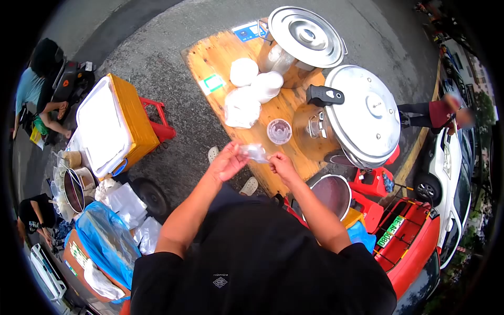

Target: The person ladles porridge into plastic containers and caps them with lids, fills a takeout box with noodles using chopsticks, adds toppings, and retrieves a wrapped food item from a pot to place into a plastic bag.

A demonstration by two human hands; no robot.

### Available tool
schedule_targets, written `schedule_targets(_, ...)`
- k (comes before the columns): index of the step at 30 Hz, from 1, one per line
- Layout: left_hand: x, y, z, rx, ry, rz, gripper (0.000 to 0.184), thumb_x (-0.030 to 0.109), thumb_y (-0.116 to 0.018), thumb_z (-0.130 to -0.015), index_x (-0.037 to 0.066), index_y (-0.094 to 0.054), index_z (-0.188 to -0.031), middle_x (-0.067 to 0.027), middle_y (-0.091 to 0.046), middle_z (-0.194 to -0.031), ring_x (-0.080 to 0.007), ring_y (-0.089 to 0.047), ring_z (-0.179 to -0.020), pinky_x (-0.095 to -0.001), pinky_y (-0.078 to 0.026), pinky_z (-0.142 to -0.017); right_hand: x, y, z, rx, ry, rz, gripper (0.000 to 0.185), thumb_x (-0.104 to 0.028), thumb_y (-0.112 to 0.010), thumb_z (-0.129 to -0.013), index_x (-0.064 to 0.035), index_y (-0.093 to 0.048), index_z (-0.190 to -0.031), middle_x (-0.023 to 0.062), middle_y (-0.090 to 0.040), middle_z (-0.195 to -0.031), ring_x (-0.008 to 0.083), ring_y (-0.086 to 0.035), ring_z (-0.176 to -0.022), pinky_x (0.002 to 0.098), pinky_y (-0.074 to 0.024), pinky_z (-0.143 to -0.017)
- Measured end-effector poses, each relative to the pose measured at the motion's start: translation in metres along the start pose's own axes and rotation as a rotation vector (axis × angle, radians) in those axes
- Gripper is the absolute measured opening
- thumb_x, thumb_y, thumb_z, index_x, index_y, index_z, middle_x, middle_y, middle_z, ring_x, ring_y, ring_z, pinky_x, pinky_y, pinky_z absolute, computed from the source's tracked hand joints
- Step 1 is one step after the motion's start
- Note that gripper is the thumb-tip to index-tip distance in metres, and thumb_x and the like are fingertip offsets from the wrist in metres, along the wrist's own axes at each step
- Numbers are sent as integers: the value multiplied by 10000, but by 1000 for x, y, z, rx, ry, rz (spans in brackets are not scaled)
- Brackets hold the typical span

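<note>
Both hands are pinching a small clear plastic piece, the left hand gripping one end with its palm turned partly up, the right hand nipping the other between thumb and fingers. The plastic piece is hanging between them above the near edge of the table, its long axis running roughly sideways from hand to hand. Whether it is a bag or a loose sheet, I cannot tell. A clear cup with dark contents is standing just beyond the plastic piece, and the right hand is sitting nearer to it than the left. Nothing is visibly standing between the cup and the hands except the plastic piece itself. Past the left hand, white wrapped stacks are crowding the table on the cup's far left. A metal pot with a black handle is rising close on the cup's right, limiting that side; a second lidded pot is standing farther out. A bucket is sitting right of the right hand.
</note>
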State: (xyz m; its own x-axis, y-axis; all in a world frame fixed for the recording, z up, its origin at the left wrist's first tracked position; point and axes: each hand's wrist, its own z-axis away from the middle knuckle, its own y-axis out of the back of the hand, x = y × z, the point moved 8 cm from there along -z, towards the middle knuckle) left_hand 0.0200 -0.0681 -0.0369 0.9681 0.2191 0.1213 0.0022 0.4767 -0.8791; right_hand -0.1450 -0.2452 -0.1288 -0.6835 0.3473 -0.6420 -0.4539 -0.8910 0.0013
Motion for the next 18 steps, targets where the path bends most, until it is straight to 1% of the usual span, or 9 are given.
schedule_targets(2, 0, -20, 5, -47, -49, 66, 141, 134, -657, -1000, 110, -612, -1131, -1, -629, -881, -144, -628, -786, -373, -558, -838, 50, 51, 17, 173, -94, 291, 575, -285, -805, -842, -48, -551, -1301, 172, -671, -1100, 289, -659, -949, 390, -548, -874)
schedule_targets(3, 79, -11, -3, -16, -94, -119, 124, 133, -663, -997, 111, -615, -1109, 5, -616, -876, -127, -609, -772, -341, -547, -795, 16, -6, -42, 178, 62, 296, 593, -282, -815, -837, -34, -542, -1301, 147, -661, -1078, 262, -654, -929, 373, -545, -841)
schedule_targets(7, 34, -12, -21, 26, 3, -396, 179, 138, -694, -981, 114, -623, -1144, 29, -617, -925, -91, -581, -795, -280, -489, -712, -82, -17, 60, 386, 472, 562, 729, -287, -856, -802, 4, -492, -1362, 109, -649, -1092, 231, -658, -960, 354, -545, -822)
schedule_targets(9, 23, -27, -13, 27, 44, -518, 209, 140, -711, -970, 116, -627, -1160, 36, -617, -941, -77, -568, -800, -264, -469, -695, -130, -59, 89, 324, 650, 582, 673, -270, -818, -845, 0, -499, -1373, 108, -660, -1107, 247, -669, -983, 355, -547, -862)
schedule_targets(11, 16, -46, -15, -23, 72, -650, 246, 140, -731, -957, 119, -629, -1179, 41, -618, -954, -67, -559, -806, -253, -457, -693, -133, -65, 70, 195, 614, 534, 561, -241, -767, -898, -13, -529, -1351, 98, -669, -1107, 254, -680, -994, 364, -548, -898)
schedule_targets(13, 29, -52, -22, -5, -12, -1077, 298, 113, -777, -889, 101, -649, -1157, -15, -632, -958, -135, -597, -840, -287, -485, -742, -100, -62, 27, -4, 347, 403, 396, -199, -705, -958, -35, -580, -1297, 80, -677, -1089, 254, -690, -992, 379, -549, -929)
schedule_targets(15, 52, -59, -17, 49, -202, -1705, 321, 88, -786, -855, 90, -656, -1147, -51, -642, -956, -175, -633, -886, -315, -505, -769, -84, -56, 18, -97, 256, -70, 303, -184, -654, -994, -43, -606, -1257, 72, -689, -1087, 254, -705, -959, 382, -557, -902)
schedule_targets(16, 62, -41, -19, 5, -488, -1907, 284, 88, -739, -863, 78, -659, -1136, -125, -676, -1009, -246, -674, -944, -367, -524, -796, -78, -54, 18, -143, 203, -304, 261, -177, -629, -1011, -47, -619, -1238, 69, -695, -1086, 254, -712, -943, 384, -561, -888)
schedule_targets(18, 73, -1, -23, 199, -207, -1856, 236, 100, -687, -907, 65, -660, -1138, -128, -688, -1067, -248, -682, -986, -367, -535, -821, -90, -54, 40, -293, 151, -605, 197, -174, -615, -1027, -60, -633, -1187, 61, -703, -1067, 231, -708, -960, 386, -565, -877)
